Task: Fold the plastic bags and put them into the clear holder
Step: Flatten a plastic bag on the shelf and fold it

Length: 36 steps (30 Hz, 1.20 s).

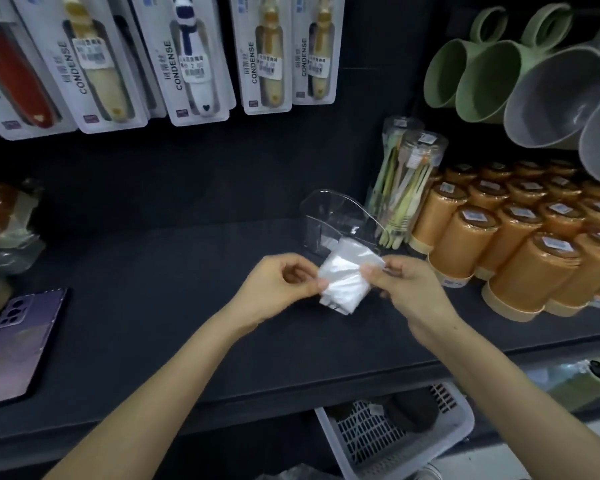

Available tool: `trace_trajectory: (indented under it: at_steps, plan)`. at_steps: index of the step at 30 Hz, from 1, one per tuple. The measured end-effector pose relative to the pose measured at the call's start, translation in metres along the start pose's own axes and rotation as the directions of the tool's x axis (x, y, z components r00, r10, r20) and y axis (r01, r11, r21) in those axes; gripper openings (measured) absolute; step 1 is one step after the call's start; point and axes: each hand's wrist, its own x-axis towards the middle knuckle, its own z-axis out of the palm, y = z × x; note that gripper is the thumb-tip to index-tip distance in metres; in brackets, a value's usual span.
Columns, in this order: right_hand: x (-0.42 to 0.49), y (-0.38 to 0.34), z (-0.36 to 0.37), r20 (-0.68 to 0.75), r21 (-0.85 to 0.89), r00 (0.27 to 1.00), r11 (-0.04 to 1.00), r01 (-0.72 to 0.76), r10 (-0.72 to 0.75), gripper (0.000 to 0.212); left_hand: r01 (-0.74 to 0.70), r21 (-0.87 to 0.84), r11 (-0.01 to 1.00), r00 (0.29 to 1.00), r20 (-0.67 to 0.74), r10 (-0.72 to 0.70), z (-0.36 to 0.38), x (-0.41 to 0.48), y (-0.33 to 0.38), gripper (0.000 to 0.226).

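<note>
Left grip point(284, 275) and right grip point(400, 284) both pinched on small folded translucent white plastic bag point(343, 278); best pressed flat, edges squared, before slotting into clear curved plastic holder point(329, 220).

- Left hand point(279, 280): bare, no ring or glove, nails short and plain.
- Right hand point(407, 284): bare likewise.
- Both forearms uncovered to the frame's edge; no sleeve, watch or bracelet visible.
</note>
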Motion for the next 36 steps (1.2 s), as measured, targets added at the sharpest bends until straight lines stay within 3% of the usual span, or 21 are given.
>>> trace_trajectory:
  at_steps: [4, 8, 10, 14, 17, 19, 21, 24, 27, 31, 36]
  plan:
    - [0.026, 0.001, -0.024, -0.187, -0.025, 0.982, 1.0, -0.015, 0.01, 0.014, 0.023, 0.151, 0.988, 0.953, -0.303, 0.024, -0.006, 0.053, -0.008, 0.048]
    - [0.055, 0.006, -0.031, -0.267, -0.009, 0.96, 0.996, -0.087, 0.081, 0.02, 0.167, -0.052, 0.985, 0.961, -0.213, -0.174, -0.004, 0.092, -0.004, 0.084]
    - [0.067, 0.01, -0.03, -0.284, -0.014, 0.953, 0.993, -0.115, 0.106, 0.019, 0.201, -0.163, 0.966, 0.961, -0.16, -0.227, 0.0, 0.103, -0.003, 0.083]
    - [0.081, 0.017, -0.026, -0.293, -0.034, 0.947, 0.989, -0.145, 0.129, 0.031, 0.216, -0.258, 0.942, 0.967, -0.074, -0.242, 0.006, 0.113, -0.008, 0.048]
    - [0.084, 0.02, -0.022, -0.293, -0.062, 0.947, 0.986, -0.153, 0.128, 0.034, 0.203, -0.349, 0.915, 0.962, -0.105, -0.253, 0.005, 0.112, -0.012, 0.055]
    - [0.083, 0.023, -0.019, -0.302, -0.122, 0.947, 0.981, -0.151, 0.108, 0.024, 0.176, -0.357, 0.917, 0.963, -0.13, -0.235, 0.003, 0.105, -0.018, 0.06]
    - [0.078, 0.027, -0.016, -0.318, -0.235, 0.947, 0.964, -0.123, 0.043, 0.026, 0.129, -0.357, 0.925, 0.968, -0.157, -0.195, 0.002, 0.091, -0.023, 0.064]
    - [0.062, 0.032, -0.009, -0.311, -0.52, 0.927, 0.854, 0.019, -0.21, 0.028, 0.085, -0.379, 0.921, 0.967, -0.192, -0.169, -0.002, 0.059, -0.029, 0.076]
    - [0.042, 0.036, 0.003, -0.273, -0.691, 0.861, 0.711, 0.135, -0.429, 0.005, 0.054, -0.374, 0.926, 0.96, -0.236, -0.152, -0.008, 0.027, -0.033, 0.084]
    - [0.02, 0.038, 0.025, -0.25, -0.775, 0.79, 0.605, 0.183, -0.56, 0.007, -0.026, -0.369, 0.929, 0.946, -0.309, -0.097, -0.016, -0.009, -0.039, 0.059]
    - [0.015, 0.028, 0.049, -0.201, -0.855, 0.784, 0.496, 0.153, -0.588, 0.011, -0.056, -0.354, 0.934, 0.913, -0.397, -0.095, -0.022, -0.031, -0.043, 0.06]
